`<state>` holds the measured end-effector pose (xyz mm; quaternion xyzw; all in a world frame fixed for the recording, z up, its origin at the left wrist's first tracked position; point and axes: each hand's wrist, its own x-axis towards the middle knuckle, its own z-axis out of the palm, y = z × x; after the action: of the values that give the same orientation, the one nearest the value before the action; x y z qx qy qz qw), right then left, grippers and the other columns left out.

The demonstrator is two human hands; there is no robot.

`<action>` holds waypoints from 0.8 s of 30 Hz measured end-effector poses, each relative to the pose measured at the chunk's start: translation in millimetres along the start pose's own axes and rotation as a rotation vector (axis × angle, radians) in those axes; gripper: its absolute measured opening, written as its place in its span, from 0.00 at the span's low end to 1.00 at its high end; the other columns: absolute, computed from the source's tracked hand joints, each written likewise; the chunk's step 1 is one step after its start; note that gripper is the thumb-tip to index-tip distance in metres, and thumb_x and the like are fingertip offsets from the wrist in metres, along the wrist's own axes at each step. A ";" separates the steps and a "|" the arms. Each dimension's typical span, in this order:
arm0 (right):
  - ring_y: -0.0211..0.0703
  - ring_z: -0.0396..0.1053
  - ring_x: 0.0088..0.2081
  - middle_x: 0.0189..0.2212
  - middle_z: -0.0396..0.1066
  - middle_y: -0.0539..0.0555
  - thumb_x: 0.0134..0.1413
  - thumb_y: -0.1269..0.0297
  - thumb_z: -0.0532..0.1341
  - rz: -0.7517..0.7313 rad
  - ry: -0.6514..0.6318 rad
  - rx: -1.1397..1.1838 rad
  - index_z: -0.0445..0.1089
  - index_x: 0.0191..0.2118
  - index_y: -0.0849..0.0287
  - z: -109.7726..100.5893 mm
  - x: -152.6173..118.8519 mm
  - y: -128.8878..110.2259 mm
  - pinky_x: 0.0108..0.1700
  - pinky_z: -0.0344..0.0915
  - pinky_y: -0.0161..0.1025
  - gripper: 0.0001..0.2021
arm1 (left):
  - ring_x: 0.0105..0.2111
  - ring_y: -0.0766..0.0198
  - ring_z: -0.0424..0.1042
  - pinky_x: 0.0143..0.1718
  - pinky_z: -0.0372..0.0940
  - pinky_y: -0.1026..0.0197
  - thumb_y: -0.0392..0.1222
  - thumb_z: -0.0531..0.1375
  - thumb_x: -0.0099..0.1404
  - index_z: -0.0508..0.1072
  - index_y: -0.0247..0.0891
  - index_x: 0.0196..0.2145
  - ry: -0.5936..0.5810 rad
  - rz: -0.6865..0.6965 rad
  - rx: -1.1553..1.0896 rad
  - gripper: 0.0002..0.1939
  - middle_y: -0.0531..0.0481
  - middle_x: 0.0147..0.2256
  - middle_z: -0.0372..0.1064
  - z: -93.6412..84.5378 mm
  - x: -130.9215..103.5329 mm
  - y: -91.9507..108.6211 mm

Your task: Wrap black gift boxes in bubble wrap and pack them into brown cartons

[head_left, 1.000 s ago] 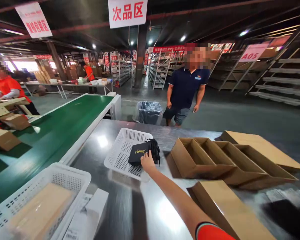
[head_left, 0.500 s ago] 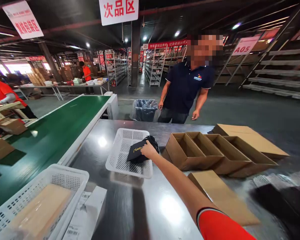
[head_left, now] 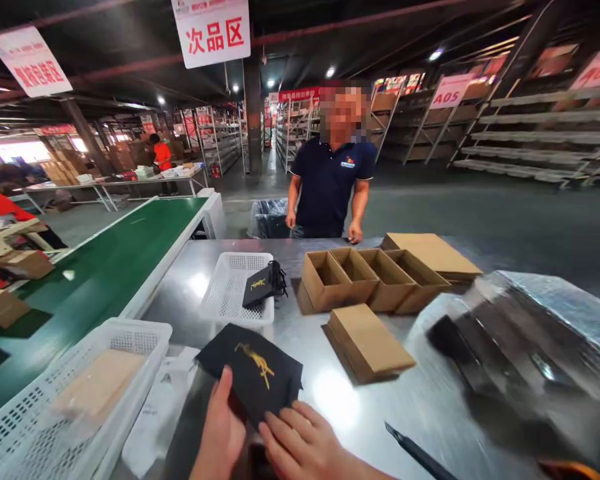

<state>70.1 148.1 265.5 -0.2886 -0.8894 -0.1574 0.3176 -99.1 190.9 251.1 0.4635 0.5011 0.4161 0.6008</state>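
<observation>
A flat black pouch (head_left: 260, 370) with a gold monogram is held low in front of me, tilted. My left hand (head_left: 223, 427) grips its near left edge, thumb on top. My right hand (head_left: 305, 443) has its fingers on the near right edge. Beyond it, a white perforated basket (head_left: 215, 303) holds more black pouches (head_left: 265, 283) with the same gold mark, their dark cords hanging over the basket's right side.
Open cardboard boxes (head_left: 375, 300) and flat cardboard (head_left: 373, 340) lie on the metal table (head_left: 300, 247). A black-handled tool (head_left: 420, 453) and plastic-wrapped goods (head_left: 525, 360) are at right. Left are a larger white basket (head_left: 155, 330) and a green conveyor (head_left: 130, 247). A person (head_left: 333, 187) stands opposite.
My right hand has left the pouches in the basket and come back towards me. My left hand has come into view, and both hands now hold a black pouch. The view has shifted right.
</observation>
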 end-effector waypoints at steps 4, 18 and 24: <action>0.59 0.66 0.54 0.56 0.68 0.66 0.55 0.40 0.56 0.204 -0.057 0.073 0.65 0.58 0.59 -15.7 -11.1 -11.2 0.53 0.63 0.56 0.33 | 0.45 0.50 0.75 0.50 0.68 0.48 0.56 0.67 0.53 0.73 0.35 0.51 0.019 -0.012 -0.214 0.32 0.41 0.44 0.77 -2.0 -7.7 15.3; 0.37 0.69 0.24 0.22 0.73 0.46 0.57 0.59 0.61 0.744 -0.399 0.209 0.74 0.30 0.53 -149.9 -6.6 32.6 0.26 0.52 0.33 0.08 | 0.54 0.50 0.69 0.59 0.61 0.50 0.51 0.68 0.52 0.73 0.39 0.53 -0.204 0.182 0.160 0.31 0.41 0.53 0.72 -47.3 -47.9 9.3; 0.36 0.67 0.24 0.22 0.73 0.46 0.58 0.59 0.61 0.781 -0.479 0.159 0.74 0.31 0.54 -108.7 -34.7 11.9 0.26 0.50 0.33 0.08 | 0.48 0.49 0.74 0.53 0.66 0.47 0.55 0.65 0.52 0.76 0.38 0.42 -0.032 -0.101 0.256 0.23 0.40 0.45 0.76 -80.0 -72.6 -86.1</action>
<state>150.8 92.8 325.3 -0.6048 -0.7719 0.1136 0.1598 -186.1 112.8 177.5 0.5172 0.5630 0.3107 0.5648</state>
